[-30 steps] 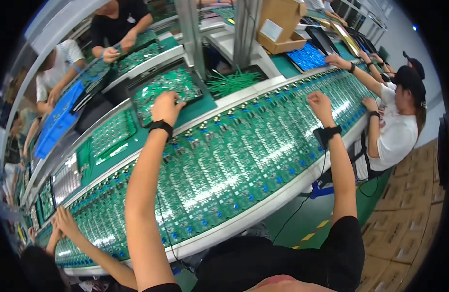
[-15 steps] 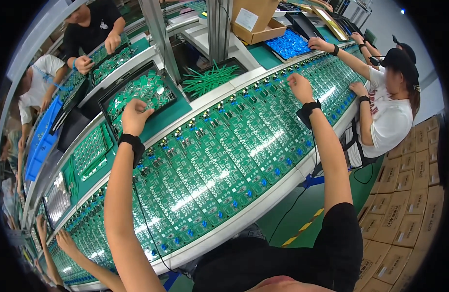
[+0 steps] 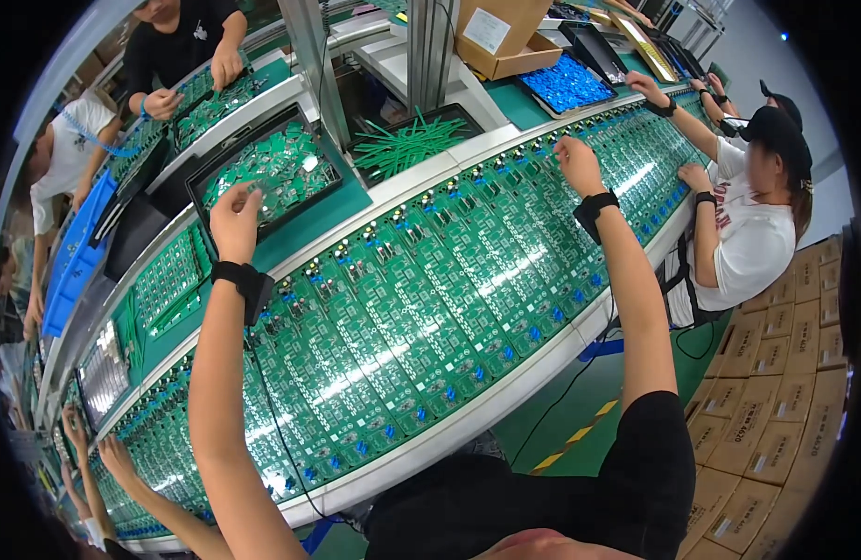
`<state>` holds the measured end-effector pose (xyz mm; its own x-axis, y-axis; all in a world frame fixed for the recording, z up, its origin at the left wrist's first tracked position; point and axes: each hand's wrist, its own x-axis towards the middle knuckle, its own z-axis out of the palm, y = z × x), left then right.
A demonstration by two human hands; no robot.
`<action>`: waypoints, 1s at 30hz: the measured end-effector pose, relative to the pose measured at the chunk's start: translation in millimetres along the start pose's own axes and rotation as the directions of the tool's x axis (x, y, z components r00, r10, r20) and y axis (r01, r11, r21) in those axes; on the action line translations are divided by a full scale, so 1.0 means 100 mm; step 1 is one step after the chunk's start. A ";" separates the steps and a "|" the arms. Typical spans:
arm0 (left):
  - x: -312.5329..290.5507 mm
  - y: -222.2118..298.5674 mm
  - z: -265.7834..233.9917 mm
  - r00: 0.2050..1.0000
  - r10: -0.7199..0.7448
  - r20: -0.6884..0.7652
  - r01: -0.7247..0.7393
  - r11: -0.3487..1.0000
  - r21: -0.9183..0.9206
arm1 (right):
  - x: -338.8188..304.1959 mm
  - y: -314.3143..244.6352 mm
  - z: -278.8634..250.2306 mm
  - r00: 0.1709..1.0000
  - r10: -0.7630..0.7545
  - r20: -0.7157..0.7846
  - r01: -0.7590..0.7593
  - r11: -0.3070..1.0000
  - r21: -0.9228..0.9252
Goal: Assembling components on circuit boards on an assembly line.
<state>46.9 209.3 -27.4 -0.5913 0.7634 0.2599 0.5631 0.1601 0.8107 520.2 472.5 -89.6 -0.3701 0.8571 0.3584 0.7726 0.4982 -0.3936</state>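
The left hand (image 3: 234,217) has been withdrawn to the parts tray (image 3: 267,173), fingers pinched on something unresolved. The right hand (image 3: 577,161) remains pressed, loosely spread, on the circuit boards (image 3: 430,299).

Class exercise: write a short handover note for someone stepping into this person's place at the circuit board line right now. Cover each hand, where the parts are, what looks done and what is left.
Left hand: raised over the near edge of the black tray of green parts; whether the fingers hold a part cannot be told.
Right hand: fingers down on the far edge of the circuit boards on the conveyor.
Green wire pieces lie in the next tray to the right.
Done: the boards already carry many components.
Left: which slots stay unfilled is too small to tell.
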 end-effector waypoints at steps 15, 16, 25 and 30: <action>-0.45 0.53 0.12 0.974 -0.006 0.228 0.056 0.975 -0.217 | 0.10 -0.04 0.07 0.990 -0.126 0.065 0.137 0.968 -0.210; -0.48 0.58 0.15 0.967 0.035 0.252 0.021 0.977 -0.213 | 0.11 -0.06 0.07 0.990 -0.126 0.064 0.137 0.966 -0.219; -0.70 0.85 0.38 0.957 0.145 0.251 -0.072 0.958 -0.279 | 0.22 -0.06 0.13 0.992 -0.053 0.114 0.083 0.959 -0.270; -0.82 0.88 0.29 0.955 0.117 0.273 -0.042 0.963 -0.266 | 0.20 -0.11 0.07 0.992 -0.032 0.118 0.072 0.933 -0.352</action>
<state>161.5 178.9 7.8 -0.3412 0.9186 0.1994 0.4134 -0.0439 0.9095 500.6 485.4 -84.0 -0.4530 0.8501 0.2684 0.8760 0.4804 -0.0432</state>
